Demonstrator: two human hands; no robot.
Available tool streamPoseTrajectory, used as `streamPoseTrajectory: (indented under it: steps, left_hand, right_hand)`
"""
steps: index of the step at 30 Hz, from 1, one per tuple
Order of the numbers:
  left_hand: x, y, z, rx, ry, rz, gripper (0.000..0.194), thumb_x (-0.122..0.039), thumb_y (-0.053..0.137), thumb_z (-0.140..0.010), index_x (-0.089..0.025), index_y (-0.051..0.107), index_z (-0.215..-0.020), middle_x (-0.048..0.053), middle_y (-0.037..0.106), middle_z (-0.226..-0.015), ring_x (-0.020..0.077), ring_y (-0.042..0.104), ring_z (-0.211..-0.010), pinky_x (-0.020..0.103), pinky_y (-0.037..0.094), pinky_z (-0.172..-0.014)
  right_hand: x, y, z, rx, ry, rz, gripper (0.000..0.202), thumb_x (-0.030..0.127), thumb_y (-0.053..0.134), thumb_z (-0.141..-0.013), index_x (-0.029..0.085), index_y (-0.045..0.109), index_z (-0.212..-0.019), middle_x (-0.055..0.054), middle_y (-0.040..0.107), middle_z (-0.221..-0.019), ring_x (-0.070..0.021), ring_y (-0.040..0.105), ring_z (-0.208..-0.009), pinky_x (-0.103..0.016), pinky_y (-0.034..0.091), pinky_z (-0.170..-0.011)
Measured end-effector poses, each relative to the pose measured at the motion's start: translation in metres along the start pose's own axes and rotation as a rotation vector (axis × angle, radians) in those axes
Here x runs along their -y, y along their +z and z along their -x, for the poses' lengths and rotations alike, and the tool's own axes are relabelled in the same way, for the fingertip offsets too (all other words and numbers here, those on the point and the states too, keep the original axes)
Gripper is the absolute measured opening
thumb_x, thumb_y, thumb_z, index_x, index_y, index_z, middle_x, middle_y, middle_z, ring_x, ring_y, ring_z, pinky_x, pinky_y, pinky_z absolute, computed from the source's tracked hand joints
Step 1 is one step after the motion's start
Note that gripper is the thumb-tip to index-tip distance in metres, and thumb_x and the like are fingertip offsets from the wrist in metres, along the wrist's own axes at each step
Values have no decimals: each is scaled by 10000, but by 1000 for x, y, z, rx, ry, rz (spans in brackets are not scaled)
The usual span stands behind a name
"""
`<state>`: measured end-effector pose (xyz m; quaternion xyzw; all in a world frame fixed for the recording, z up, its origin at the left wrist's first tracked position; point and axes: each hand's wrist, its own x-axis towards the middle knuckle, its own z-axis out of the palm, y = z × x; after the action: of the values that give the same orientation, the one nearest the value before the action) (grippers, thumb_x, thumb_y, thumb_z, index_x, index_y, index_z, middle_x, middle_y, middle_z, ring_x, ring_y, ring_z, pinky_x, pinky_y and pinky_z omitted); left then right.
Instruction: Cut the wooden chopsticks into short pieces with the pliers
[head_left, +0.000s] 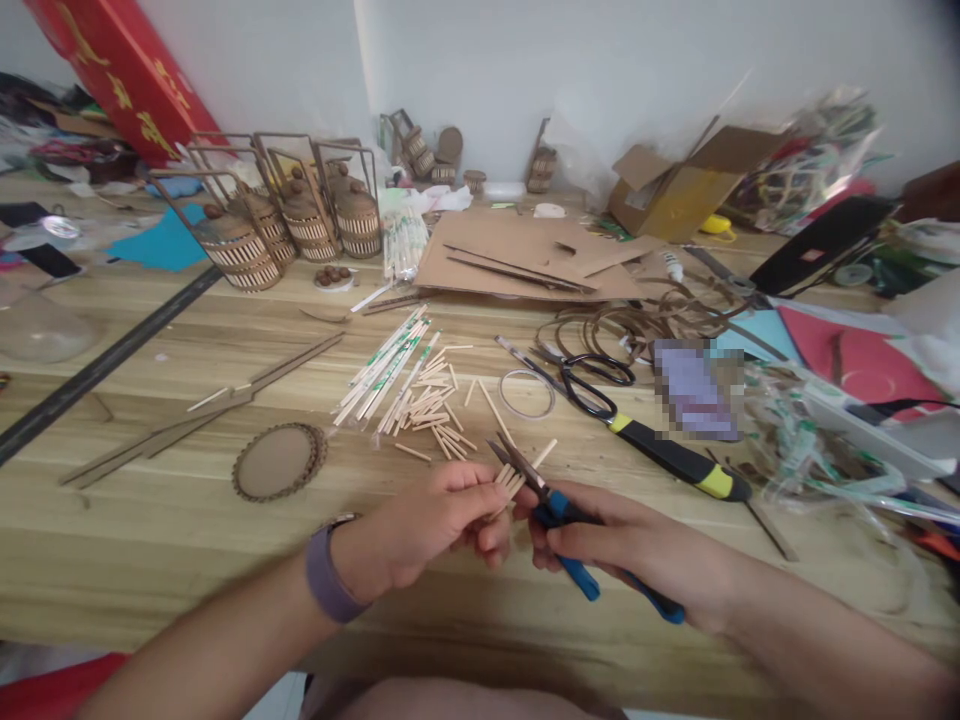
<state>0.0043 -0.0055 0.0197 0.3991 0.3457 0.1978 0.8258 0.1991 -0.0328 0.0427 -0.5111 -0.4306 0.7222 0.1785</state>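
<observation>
Head view, stick bundle [509, 483]: between the hands, at two o'clock from the left, ten from the right; long axis runs toward one to two o'clock.
Left hand [457, 510]: nearer; pinches the bundle, thumb on top.
Right hand [611, 535]: grips blue-handled cutters [556, 506], blades toward ten to eleven o'clock, across the sticks' line; contact with them I cannot tell.
Loose sticks [429, 408]: heaped at eleven o'clock from the bundle.
</observation>
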Motion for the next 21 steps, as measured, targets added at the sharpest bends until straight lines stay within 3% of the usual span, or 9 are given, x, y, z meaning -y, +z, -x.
streamPoseTrajectory:
  steps: [6,14,21]
  left_hand:
    - [1,0,0,8,19,2,371,-483,651,-750,-132,602,-859,-75,416,-496,87,376,-505,248,366,-543]
    - [5,-3,-1,16,74,-60,396,-525,618,-775,-139,584,-859,-79,401,-500,89,377,-503,252,368,-559]
    - [-7,-11,2,-63,212,-253,302,-420,460,-896,-141,575,-907,-60,463,-524,100,446,-527,242,377,-591]
  right_hand:
    - [1,2,-3,-12,-26,113,211,341,615,-717,182,567,-847,18,518,-719,-143,501,-678,-270,388,-613]
    - [-5,3,-8,-30,-61,218,157,269,553,-727,214,534,-873,57,446,-650,-116,410,-576,-236,331,-505]
    - [4,-12,0,-105,-187,435,233,373,560,-792,218,617,-957,-28,650,-911,-195,585,-852,-280,465,-690]
